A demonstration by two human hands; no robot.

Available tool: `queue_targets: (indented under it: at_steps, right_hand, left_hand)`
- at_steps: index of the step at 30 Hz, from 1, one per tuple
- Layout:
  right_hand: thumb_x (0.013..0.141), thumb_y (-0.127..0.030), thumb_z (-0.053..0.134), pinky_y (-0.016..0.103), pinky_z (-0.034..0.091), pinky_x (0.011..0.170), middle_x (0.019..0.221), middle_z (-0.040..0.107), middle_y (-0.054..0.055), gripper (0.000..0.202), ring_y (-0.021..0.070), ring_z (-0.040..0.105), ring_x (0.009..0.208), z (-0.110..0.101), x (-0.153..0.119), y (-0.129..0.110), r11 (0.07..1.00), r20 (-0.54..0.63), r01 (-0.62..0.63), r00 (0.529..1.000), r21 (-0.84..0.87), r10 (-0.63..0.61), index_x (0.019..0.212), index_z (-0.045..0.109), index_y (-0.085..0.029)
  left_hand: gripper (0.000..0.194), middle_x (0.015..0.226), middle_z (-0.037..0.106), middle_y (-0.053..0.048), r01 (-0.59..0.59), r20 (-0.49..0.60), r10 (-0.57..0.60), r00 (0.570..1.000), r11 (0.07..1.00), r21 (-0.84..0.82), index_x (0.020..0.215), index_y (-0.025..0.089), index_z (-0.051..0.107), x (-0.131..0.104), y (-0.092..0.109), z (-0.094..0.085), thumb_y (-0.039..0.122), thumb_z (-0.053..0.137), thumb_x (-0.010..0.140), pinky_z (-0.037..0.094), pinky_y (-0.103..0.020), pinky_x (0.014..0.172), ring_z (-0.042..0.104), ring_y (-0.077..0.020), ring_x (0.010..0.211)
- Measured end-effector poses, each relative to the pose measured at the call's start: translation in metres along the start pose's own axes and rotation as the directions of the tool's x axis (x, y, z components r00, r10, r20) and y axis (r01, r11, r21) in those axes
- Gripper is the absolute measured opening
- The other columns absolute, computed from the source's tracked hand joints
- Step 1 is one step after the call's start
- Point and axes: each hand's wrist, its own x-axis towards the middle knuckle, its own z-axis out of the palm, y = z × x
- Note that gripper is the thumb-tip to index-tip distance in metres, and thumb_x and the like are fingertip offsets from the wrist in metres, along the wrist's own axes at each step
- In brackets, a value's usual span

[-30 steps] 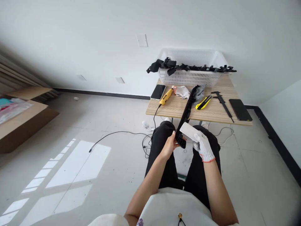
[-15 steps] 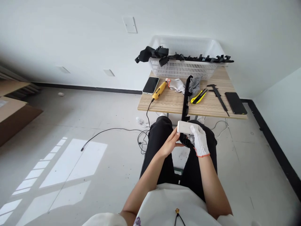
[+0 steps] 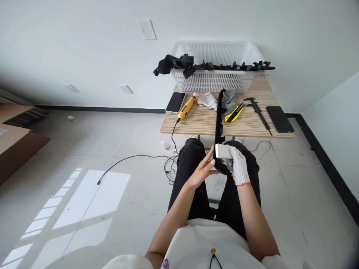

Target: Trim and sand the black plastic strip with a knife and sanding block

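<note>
A long black plastic part point(image 3: 219, 119) reaches from the table down to my lap, its far end over the tabletop. My bare left hand point(image 3: 204, 171) holds its near end from the left, fingers around the edge. In a white glove with an orange cuff, my right hand point(image 3: 238, 166) grips a white rectangular block point(image 3: 223, 151) over the near end of the part. The block hides some of the part beneath it. Whether block and part touch cannot be made out.
On the wooden table point(image 3: 193, 125) lie a yellow corded tool point(image 3: 186, 108), two phones, a glove, grey cloth, a yellow cutter point(image 3: 234, 113) and a black caliper point(image 3: 259, 112). Behind them, a white basket point(image 3: 213, 80) carries black parts across its rim. Cables lie on the floor.
The white block and my right fingers have shifted slightly right relative to my left hand, whose fingertips no longer overlap the block. The whole view has also moved a little.
</note>
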Motion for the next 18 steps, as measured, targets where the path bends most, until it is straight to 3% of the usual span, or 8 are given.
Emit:
queue_targets:
  at_steps: [4,7,12,16,18]
  right_hand:
    - [0.076,-0.060,0.075,0.021,0.030,0.035,0.057,0.059,-0.004,0.053,0.0086,0.044,0.040,-0.0006,-0.0014,0.0007,1.000,0.030,0.017,0.999,0.026,-0.017,0.111,0.074,-0.020]
    - [0.071,-0.058,0.082,0.023,0.037,0.038,0.066,0.065,-0.001,0.053,0.0117,0.053,0.048,0.0007,-0.0017,0.0038,0.999,0.070,0.040,0.997,0.037,-0.042,0.106,0.075,-0.020]
    - [0.079,-0.063,0.073,0.022,0.033,0.037,0.059,0.058,-0.004,0.053,0.0073,0.041,0.041,0.0046,0.0002,0.0065,0.997,0.027,0.067,0.997,0.043,-0.069,0.109,0.073,-0.020]
    - [0.073,-0.058,0.082,0.021,0.038,0.041,0.068,0.066,-0.002,0.052,0.0092,0.051,0.048,0.0059,-0.0006,0.0063,0.998,0.070,0.066,0.995,0.001,-0.066,0.107,0.075,-0.019]
    - [0.075,-0.060,0.079,0.020,0.034,0.039,0.058,0.059,-0.005,0.054,0.0088,0.047,0.045,0.0051,-0.0011,0.0060,0.998,0.060,0.064,0.996,-0.009,-0.063,0.110,0.074,-0.019]
  left_hand:
    - [0.109,0.131,0.069,-0.009,-0.070,0.077,0.064,0.995,0.994,0.081,0.168,0.036,0.021,-0.0015,0.0003,0.0011,0.037,0.088,0.081,0.052,-0.041,0.104,0.065,-0.0268,0.121]
    - [0.098,0.134,0.067,-0.011,-0.130,0.097,0.119,0.988,0.984,0.119,0.165,0.033,0.035,-0.0009,-0.0003,0.0023,0.034,0.087,0.082,0.048,-0.042,0.109,0.065,-0.0265,0.121]
    - [0.083,0.128,0.069,-0.011,-0.117,0.064,0.108,0.992,0.980,0.160,0.156,0.027,0.050,-0.0022,-0.0002,0.0003,0.036,0.087,0.082,0.052,-0.041,0.102,0.067,-0.0270,0.115]
    - [0.057,0.129,0.070,-0.014,-0.113,0.087,0.095,0.992,0.966,0.232,0.133,0.017,0.068,-0.0041,0.0008,-0.0034,0.039,0.085,0.084,0.052,-0.041,0.104,0.066,-0.0296,0.119]
    - [0.058,0.128,0.071,-0.014,-0.125,0.103,0.102,0.989,0.961,0.245,0.135,0.016,0.067,-0.0039,0.0010,-0.0048,0.040,0.085,0.084,0.051,-0.042,0.106,0.065,-0.0298,0.120]
